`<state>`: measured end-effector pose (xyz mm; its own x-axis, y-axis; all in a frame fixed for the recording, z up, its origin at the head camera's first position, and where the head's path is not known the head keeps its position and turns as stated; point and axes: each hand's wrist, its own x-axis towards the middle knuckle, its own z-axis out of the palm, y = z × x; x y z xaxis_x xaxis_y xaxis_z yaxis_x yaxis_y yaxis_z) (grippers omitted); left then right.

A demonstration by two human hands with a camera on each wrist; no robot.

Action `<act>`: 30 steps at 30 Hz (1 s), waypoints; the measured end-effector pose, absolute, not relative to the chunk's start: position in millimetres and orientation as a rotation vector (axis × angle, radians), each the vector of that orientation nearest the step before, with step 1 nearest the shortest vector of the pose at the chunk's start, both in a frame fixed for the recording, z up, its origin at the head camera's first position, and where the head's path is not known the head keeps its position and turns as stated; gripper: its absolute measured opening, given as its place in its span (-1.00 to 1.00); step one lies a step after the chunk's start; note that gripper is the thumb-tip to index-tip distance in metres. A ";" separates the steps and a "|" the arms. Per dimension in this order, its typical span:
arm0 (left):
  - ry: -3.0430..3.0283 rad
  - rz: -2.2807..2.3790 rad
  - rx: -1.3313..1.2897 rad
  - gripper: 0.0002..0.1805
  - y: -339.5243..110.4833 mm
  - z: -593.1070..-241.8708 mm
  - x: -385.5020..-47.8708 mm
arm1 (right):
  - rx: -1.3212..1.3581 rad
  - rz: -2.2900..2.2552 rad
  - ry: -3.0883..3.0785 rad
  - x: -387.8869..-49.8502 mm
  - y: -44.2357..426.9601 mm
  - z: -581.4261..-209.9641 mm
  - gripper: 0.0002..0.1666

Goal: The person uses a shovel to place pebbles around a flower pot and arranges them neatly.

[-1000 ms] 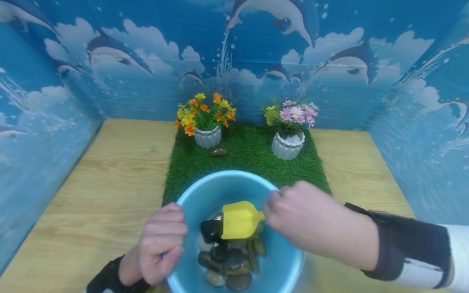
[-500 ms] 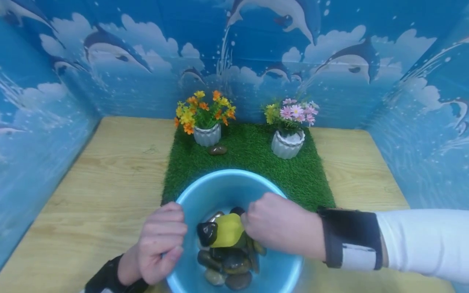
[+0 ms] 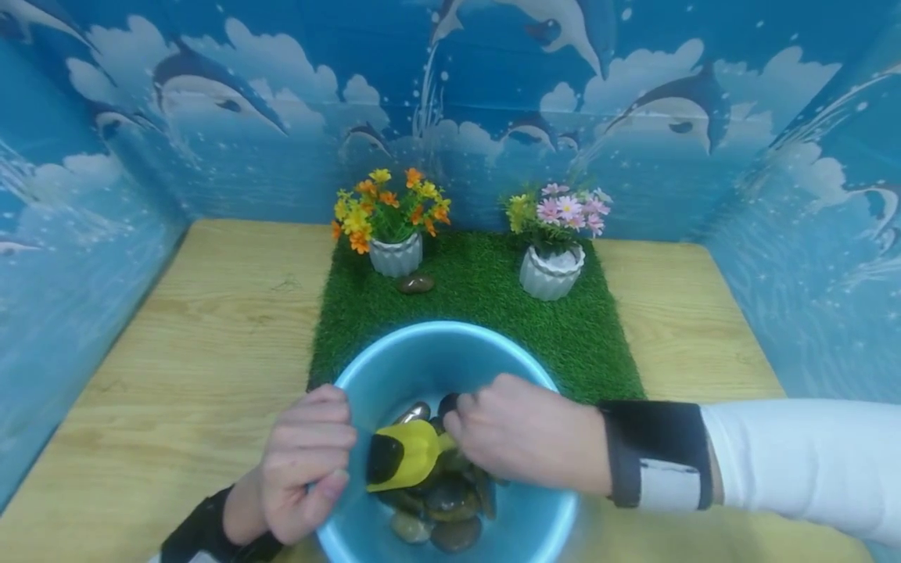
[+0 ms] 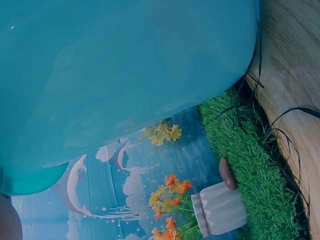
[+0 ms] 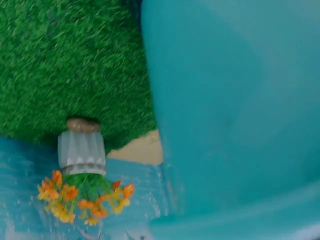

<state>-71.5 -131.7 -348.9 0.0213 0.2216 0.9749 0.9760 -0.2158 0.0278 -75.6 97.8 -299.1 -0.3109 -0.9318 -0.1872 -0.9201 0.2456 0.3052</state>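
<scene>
Yellow scoop (image 3: pixel 418 456), inside the tub (image 3: pixel 439 356) our left grip (image 3: pixel 303 461) holds, seems light and stiff, best taken by the handle (image 3: pixel 446 442) our right grip (image 3: pixel 524 434) clasps, its black stone (image 3: pixel 385 459) likely heavy and slick.

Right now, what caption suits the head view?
Left hand gripping a blue basin, right hand holding a yellow scoop bearing a dark stone.
</scene>
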 end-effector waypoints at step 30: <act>-1.234 -1.252 -1.558 -0.49 -129.8 -348.6 -74.4 | 1.882 0.480 -2.376 -107.3 178.4 -250.6 -0.79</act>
